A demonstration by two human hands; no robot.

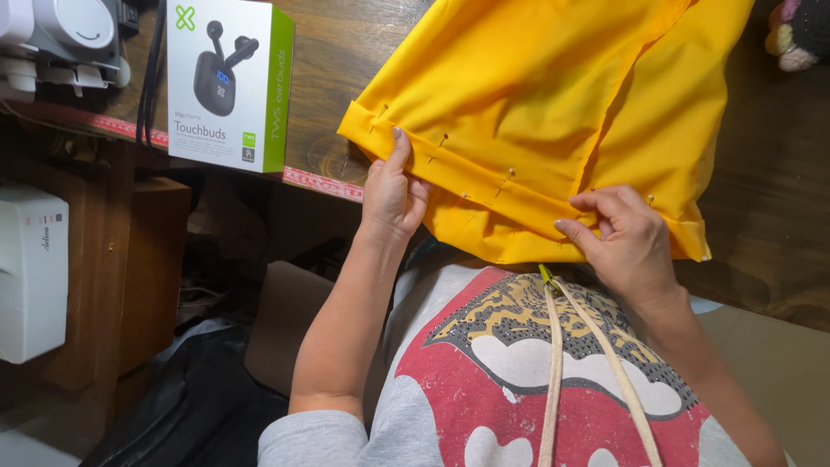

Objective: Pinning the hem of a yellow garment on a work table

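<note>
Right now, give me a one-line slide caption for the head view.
Left hand and right hand pinch the pinned, folded hem of yellow fabric on a wooden table.

One head-worn camera looks steeply down from close above, over the person's chest, onto the near edge of the wooden worktop (346,52), with floor showing left of it.
</note>
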